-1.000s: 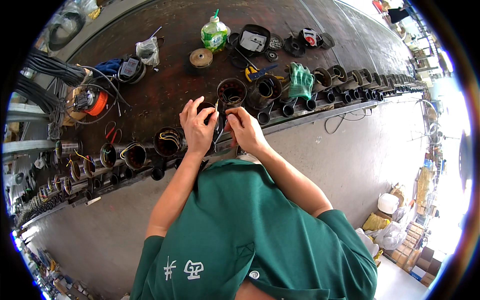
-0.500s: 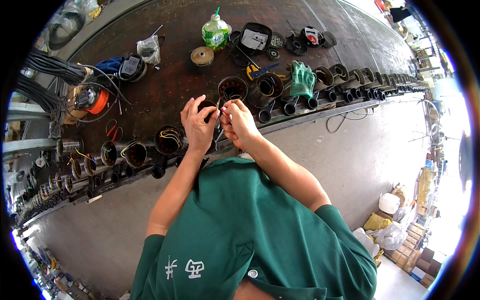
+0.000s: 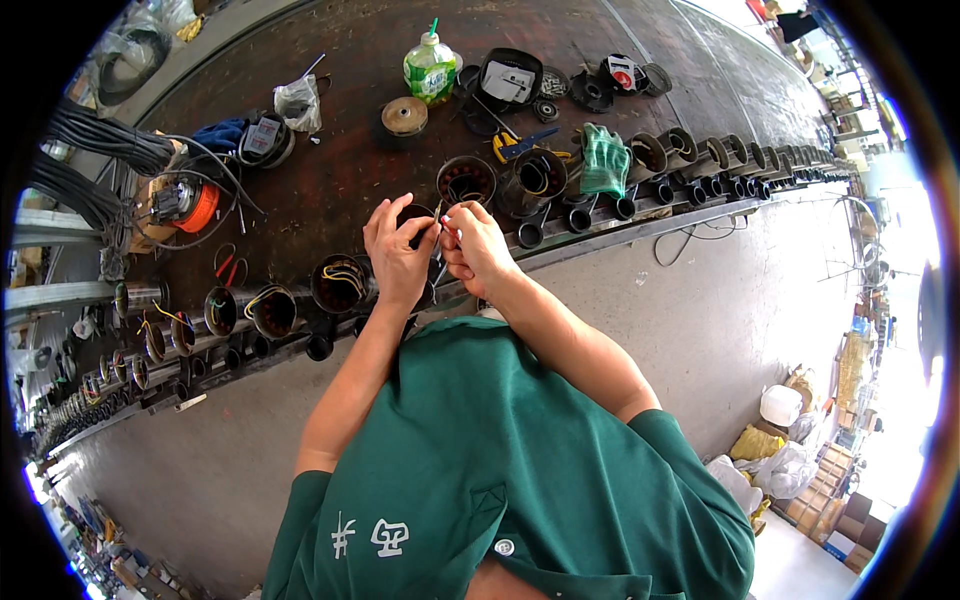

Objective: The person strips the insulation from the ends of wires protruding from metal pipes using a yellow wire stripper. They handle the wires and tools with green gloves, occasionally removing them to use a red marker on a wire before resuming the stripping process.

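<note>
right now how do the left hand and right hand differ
The left hand has fingers raised and spread, while the right hand has its fingers curled inward. A thin yellowish strand shows at the left hand's fingertips; a small red piece, too small to identify, shows at the right hand's. Both are bare and close together.

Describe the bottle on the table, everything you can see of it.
The bottle looks like clear plastic, with a broad green-and-white label around its body, narrowing to a whitish top with a thin green tip. It stands upright on the dark table, beyond both hands, just behind a brown disc; whether the two touch is unclear. Dark round parts sit close at its right. No hand touches it. How full it is can't be told.
</note>
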